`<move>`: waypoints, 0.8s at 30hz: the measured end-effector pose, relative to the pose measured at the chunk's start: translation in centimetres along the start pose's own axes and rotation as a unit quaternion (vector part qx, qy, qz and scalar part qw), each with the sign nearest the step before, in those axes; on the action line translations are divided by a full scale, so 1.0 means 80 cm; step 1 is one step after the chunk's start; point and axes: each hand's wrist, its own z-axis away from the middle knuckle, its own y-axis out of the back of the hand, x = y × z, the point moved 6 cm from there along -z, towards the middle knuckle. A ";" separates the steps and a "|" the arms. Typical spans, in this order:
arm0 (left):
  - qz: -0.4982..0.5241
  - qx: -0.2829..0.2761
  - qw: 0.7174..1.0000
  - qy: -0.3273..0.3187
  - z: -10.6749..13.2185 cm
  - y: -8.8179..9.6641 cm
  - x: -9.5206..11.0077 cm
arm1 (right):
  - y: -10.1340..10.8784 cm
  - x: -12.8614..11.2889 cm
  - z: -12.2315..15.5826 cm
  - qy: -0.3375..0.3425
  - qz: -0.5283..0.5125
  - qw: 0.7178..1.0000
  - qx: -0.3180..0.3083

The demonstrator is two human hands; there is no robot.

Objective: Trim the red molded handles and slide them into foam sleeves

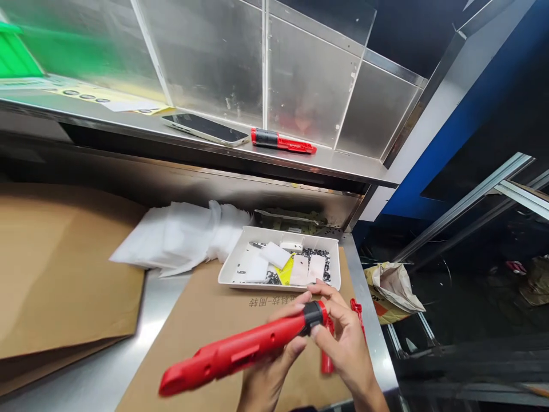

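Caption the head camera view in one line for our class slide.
The left hand and right hand hold a red plastic housing over cardboard.

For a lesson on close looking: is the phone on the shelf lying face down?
No, the phone lies screen up on the shelf, with its dark glass showing.

Behind the right hand [345, 352], a red piece [326, 361] and another [357, 316], mostly hidden, their shapes impossible to tell; under the left hand [268, 375], the far side of the red plastic housing [231, 352], out of sight, and both forearms cut off by the bottom edge. Too small to make out, the black bits [315, 257] in the white tray [278, 232], with the printed characters [265, 301] on the cardboard sheet [206, 326] partly blocked by the fingers [295, 304]. Cut off at the top-left corner, a green object [12, 54] of unclear kind; too dark to identify, the items [529, 280] at far right.
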 end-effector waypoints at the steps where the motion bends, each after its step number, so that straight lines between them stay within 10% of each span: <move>1: 0.012 -0.002 1.000 0.019 -0.002 0.004 -0.006 | -0.002 0.000 -0.001 0.000 0.009 1.000 -0.006; 12: 0.207 0.053 0.964 0.157 -0.028 0.028 -0.025 | 0.011 -0.011 0.009 0.047 0.112 0.992 0.023; 24: 0.240 0.020 0.935 0.260 -0.026 0.019 -0.050 | -0.043 -0.013 0.007 0.058 0.162 0.985 0.034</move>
